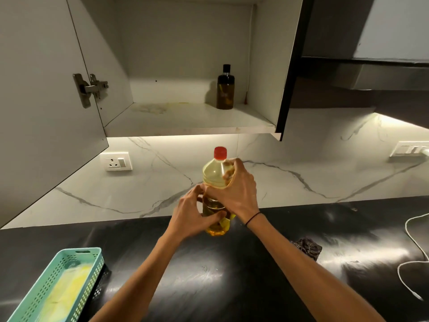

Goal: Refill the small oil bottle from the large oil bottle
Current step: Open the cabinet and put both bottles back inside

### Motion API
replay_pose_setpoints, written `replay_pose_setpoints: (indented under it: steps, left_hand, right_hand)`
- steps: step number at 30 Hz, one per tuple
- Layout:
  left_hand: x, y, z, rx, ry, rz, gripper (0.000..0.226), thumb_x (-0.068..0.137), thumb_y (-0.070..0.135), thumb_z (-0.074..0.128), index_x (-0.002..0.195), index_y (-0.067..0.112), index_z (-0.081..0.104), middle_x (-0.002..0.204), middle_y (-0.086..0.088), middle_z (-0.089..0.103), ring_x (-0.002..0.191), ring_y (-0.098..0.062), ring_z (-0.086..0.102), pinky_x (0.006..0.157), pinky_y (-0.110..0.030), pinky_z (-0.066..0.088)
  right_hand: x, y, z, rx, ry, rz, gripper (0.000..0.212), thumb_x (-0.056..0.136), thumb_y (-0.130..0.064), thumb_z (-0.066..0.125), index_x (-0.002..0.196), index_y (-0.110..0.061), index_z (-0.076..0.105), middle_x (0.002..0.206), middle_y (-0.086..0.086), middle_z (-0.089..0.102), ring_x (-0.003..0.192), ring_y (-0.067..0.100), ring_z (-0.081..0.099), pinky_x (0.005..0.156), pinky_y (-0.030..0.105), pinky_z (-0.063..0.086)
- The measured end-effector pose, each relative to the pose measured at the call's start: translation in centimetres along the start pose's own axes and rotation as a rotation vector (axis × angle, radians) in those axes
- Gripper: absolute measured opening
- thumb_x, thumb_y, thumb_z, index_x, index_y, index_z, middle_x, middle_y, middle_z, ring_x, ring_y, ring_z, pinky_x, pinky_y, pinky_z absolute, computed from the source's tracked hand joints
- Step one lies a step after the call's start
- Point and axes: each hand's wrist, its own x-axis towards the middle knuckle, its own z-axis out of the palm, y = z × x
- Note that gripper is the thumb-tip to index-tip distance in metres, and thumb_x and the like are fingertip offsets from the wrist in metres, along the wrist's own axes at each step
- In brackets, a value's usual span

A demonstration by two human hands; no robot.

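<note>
Head view, looking forward and down. Glossy black stone counter (pixel 232 275) runs the full width; its back edge meets a white marble-veined backsplash (pixel 301 163); a broad bare stretch of counter lies between the two forearms and toward the viewer. Counter's left near corner taken by a teal perforated plastic basket (pixel 76 254) with a pale yellow cloth inside; a dark crumpled patterned cloth (pixel 307 247) lies right of the right forearm, well apart from the bottle; a thin white cable (pixel 408 231) loops along the right edge.

Overhead, a white wall cabinet (pixel 185 122) stands open, its door (pixel 46 101) swung out to the left; the shelf's front lip hangs above the bottle's cap with a clear gap between; a yellowish stain marks the shelf at left-centre. On that shelf, toward the right rear, stands the small dark glass oil bottle with a black cap (pixel 225 89), upright, alone, near the cabinet's right wall.

Large clear plastic oil bottle with a red screw cap (pixel 214 173): upright, out over the counter's back half in front of the backsplash; golden-yellow oil visible through shoulder and base; cap on; whether the base touches the counter, cannot tell.

Right hand (pixel 234 189) wraps the bottle's upper body, fingers curled round the shoulder; a thin black band on that wrist. Left hand (pixel 195 214) grips the lower body, thumb across the front, fingers curled behind.
</note>
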Motion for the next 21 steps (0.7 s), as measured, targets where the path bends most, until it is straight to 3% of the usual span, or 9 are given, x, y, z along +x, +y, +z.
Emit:
replay_pose_setpoints:
  steps: [4, 7, 9, 12, 17, 21]
  left_hand:
    - [2.3, 4.5, -3.1, 0.113, 0.096, 0.021, 0.085, 0.067, 0.087, 0.074, 0.132, 0.036, 0.051, 0.122, 0.012, 0.072, 0.101, -0.002, 0.067, 0.091, -0.029, 0.06]
    - [4.5, 8.6, -6.1, 0.212, 0.217, 0.048, 0.093, 0.062, 0.089, 0.067, 0.134, 0.032, 0.051, 0.124, 0.006, 0.074, 0.105, -0.017, 0.072, 0.092, -0.04, 0.06]
    - [6.4, 11.3, -8.5, 0.253, 0.315, 0.094, 0.092, 0.062, 0.087, 0.065, 0.133, 0.03, 0.051, 0.119, 0.004, 0.074, 0.104, -0.023, 0.073, 0.089, -0.041, 0.06]
    - [9.6, 14.4, -11.9, 0.325, 0.441, 0.141, 0.085, 0.067, 0.084, 0.064, 0.129, 0.028, 0.054, 0.111, 0.003, 0.075, 0.1, -0.027, 0.073, 0.083, -0.037, 0.055]
    - [13.8, 15.6, -16.0, 0.367, 0.474, 0.106, 0.084, 0.077, 0.078, 0.07, 0.141, 0.027, 0.05, 0.129, 0.001, 0.072, 0.112, -0.026, 0.072, 0.098, -0.047, 0.06]
    - [15.4, 13.8, -16.9, 0.414, 0.425, 0.004, 0.088, 0.076, 0.081, 0.071, 0.143, 0.028, 0.049, 0.127, 0.001, 0.072, 0.111, -0.027, 0.072, 0.095, -0.045, 0.06]
  right_hand:
    - [2.6, -4.0, -3.6, 0.066, 0.071, -0.064, 0.085, 0.062, -0.069, 0.085, 0.128, -0.027, 0.05, 0.109, -0.011, 0.058, 0.095, 0.01, 0.058, 0.076, 0.019, 0.051]
    - [5.7, -8.3, -6.7, 0.116, 0.131, -0.145, 0.078, 0.061, -0.069, 0.085, 0.117, -0.025, 0.054, 0.1, -0.013, 0.063, 0.084, 0.01, 0.064, 0.07, 0.024, 0.055]
    - [8.0, -11.5, -8.7, 0.117, 0.21, -0.187, 0.077, 0.056, -0.074, 0.083, 0.109, -0.026, 0.056, 0.095, -0.015, 0.063, 0.082, 0.009, 0.063, 0.068, 0.023, 0.051]
    - [11.7, -15.8, -10.5, 0.127, 0.266, -0.238, 0.079, 0.053, -0.078, 0.081, 0.109, -0.027, 0.059, 0.098, -0.013, 0.067, 0.088, 0.009, 0.066, 0.074, 0.026, 0.057]
    - [17.1, -20.2, -10.7, 0.162, 0.258, -0.263, 0.078, 0.055, -0.075, 0.082, 0.111, -0.025, 0.061, 0.099, -0.011, 0.069, 0.089, 0.008, 0.069, 0.08, 0.031, 0.062]
    - [19.5, -20.4, -7.9, 0.15, 0.183, -0.21, 0.081, 0.055, -0.074, 0.084, 0.113, -0.023, 0.061, 0.104, -0.007, 0.067, 0.096, 0.015, 0.066, 0.084, 0.037, 0.06]
